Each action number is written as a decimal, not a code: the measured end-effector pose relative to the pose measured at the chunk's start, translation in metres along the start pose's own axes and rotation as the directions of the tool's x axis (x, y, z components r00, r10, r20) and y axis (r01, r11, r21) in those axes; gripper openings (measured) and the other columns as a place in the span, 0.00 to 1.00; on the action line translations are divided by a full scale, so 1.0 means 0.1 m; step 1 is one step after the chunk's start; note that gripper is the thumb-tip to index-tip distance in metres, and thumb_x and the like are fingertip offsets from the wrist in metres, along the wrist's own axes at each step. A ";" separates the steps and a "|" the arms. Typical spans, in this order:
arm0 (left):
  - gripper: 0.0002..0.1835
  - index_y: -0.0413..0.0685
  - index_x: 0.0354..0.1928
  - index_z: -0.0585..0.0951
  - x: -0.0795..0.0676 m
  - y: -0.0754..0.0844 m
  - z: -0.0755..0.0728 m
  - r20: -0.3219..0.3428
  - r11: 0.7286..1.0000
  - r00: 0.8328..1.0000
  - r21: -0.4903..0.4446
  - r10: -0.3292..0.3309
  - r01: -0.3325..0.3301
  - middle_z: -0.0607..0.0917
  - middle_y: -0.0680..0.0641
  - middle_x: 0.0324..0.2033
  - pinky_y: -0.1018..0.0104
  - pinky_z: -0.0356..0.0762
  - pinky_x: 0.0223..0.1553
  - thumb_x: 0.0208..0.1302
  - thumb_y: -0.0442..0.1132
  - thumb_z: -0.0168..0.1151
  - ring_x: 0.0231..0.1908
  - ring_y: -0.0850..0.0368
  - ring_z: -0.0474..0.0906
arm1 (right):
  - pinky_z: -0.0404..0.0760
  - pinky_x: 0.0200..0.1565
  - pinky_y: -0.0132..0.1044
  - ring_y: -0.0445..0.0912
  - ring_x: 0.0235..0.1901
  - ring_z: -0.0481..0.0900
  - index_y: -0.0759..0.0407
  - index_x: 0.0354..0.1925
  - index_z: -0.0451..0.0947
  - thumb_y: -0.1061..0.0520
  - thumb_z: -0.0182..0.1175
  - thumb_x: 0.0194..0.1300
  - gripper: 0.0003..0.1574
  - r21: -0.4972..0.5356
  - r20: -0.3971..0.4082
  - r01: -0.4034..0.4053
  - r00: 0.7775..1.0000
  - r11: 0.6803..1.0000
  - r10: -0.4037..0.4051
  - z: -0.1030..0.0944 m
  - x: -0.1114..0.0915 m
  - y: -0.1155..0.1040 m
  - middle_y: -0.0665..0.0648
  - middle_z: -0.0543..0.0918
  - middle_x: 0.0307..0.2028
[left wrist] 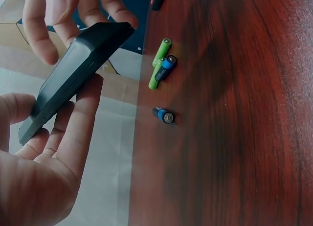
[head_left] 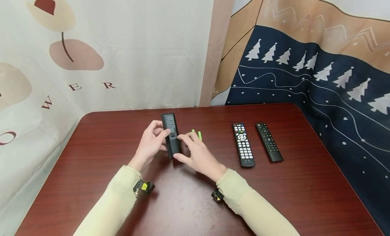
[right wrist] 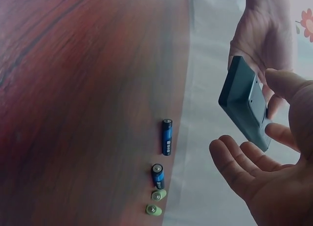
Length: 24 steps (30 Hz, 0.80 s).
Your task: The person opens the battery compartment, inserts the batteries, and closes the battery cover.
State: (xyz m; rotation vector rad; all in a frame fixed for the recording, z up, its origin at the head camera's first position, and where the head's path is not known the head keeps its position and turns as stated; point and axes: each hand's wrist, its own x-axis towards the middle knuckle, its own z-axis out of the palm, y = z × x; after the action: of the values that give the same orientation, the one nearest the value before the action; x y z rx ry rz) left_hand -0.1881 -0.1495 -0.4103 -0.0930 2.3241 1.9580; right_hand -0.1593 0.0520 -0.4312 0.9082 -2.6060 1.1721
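Note:
My left hand (head_left: 150, 141) grips a black remote control (head_left: 171, 122), thumb on one edge and fingers behind it. Its back faces up, showing a printed label and the battery cover (head_left: 174, 146). My right hand (head_left: 199, 154) is at the remote's right side, index fingertip at the cover's upper edge and thumb near the lower end. Its other fingers (right wrist: 227, 162) spread loosely apart from the remote in the right wrist view. Beyond the hands lie two green batteries (left wrist: 163, 51) and two blue-and-black batteries (right wrist: 167, 137), the latter hidden in the head view.
To the right, a black remote with white buttons (head_left: 243, 146) and a slimmer black remote (head_left: 269, 143) lie face up on the dark red wooden table (head_left: 292, 195). Behind the table's far edge hang a pale curtain (head_left: 146, 53) and a navy tree-patterned cloth (head_left: 274, 73).

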 end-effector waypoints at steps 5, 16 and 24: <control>0.15 0.44 0.59 0.70 0.00 0.01 0.01 0.008 1.000 1.000 0.003 0.009 -0.009 0.86 0.41 0.41 0.53 0.88 0.30 0.76 0.39 0.58 0.28 0.53 0.86 | 0.83 0.45 0.35 0.48 0.44 0.81 0.58 0.68 0.71 0.50 0.72 0.67 0.36 0.021 0.001 0.020 1.000 1.000 -0.020 0.02 0.02 -0.01 0.59 0.73 0.53; 0.15 0.43 0.59 0.70 0.00 0.02 0.03 0.014 1.000 1.000 -0.006 0.021 -0.021 0.87 0.45 0.38 0.54 0.88 0.29 0.76 0.38 0.58 0.26 0.54 0.86 | 0.78 0.39 0.31 0.44 0.37 0.75 0.58 0.74 0.68 0.49 0.70 0.69 0.41 -0.005 0.021 0.022 1.000 1.000 -0.022 0.04 0.04 -0.03 0.60 0.72 0.56; 0.15 0.44 0.59 0.70 0.00 0.03 0.04 0.016 1.000 1.000 -0.001 0.023 -0.023 0.87 0.44 0.40 0.54 0.88 0.30 0.76 0.39 0.59 0.27 0.54 0.86 | 0.78 0.37 0.30 0.41 0.32 0.74 0.58 0.73 0.68 0.48 0.70 0.69 0.41 -0.023 0.030 0.001 1.000 1.000 -0.001 0.04 0.06 -0.06 0.61 0.71 0.56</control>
State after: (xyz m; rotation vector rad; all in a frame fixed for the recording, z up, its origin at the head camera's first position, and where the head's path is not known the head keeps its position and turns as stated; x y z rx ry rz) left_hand -0.1880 -0.1450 -0.4079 -0.0511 2.3248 1.9623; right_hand -0.1606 0.0429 -0.4283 0.9298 -2.6365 1.1345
